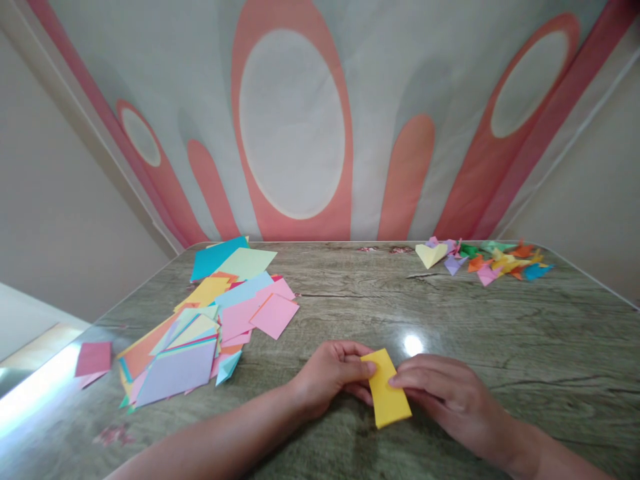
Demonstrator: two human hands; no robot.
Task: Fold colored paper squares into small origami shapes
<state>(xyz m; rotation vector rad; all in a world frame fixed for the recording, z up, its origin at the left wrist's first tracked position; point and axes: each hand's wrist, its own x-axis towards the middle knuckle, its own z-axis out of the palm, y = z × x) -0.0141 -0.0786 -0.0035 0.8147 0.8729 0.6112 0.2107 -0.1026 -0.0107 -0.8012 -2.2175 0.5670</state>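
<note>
**Two bare forearms (pixel 225 433) come in low, and both hands meet on a yellow paper rectangle (pixel 387 393)**

From where I stand, the left hand (pixel 333 373) has its thumb flat on the paper's left edge and its fingers tucked beneath, clamped on it. The right hand (pixel 445 393) pinches the opposite edge, its fingers lying close together. The yellow piece sits between the two sets of fingertips, smooth and matte, longer than it is wide, with crisp corners and a layered, folded look along its near end.

Left of the fingers and a little beyond them spreads a loose heap of coloured paper sheets (pixel 177 372), thin, flat and straight-edged, in lavender, orange, pink, yellow and pale green. A teal sheet (pixel 215 260) lies at its far end, and a pointed turquoise fold (pixel 229 368) rests at the side nearest the left hand. Farther left, well apart, is a dull-pink square (pixel 93 359).

Beyond the right fingers, near the table's far edge, small origami pieces (pixel 505 263) crowd together, sharp-tipped and many-coloured, beside a pale yellow heart-like fold (pixel 431 255).

Everything rests on a grey-brown wood-grain tabletop (pixel 340 307), glossy enough to throw back a round glare (pixel 413 345) just past the fingers. Behind it rises a pale backdrop (pixel 370 67) printed with coral arches (pixel 410 173) and whitish ovals (pixel 293 120), plain greyish walls (pixel 60 147) on either side.
</note>
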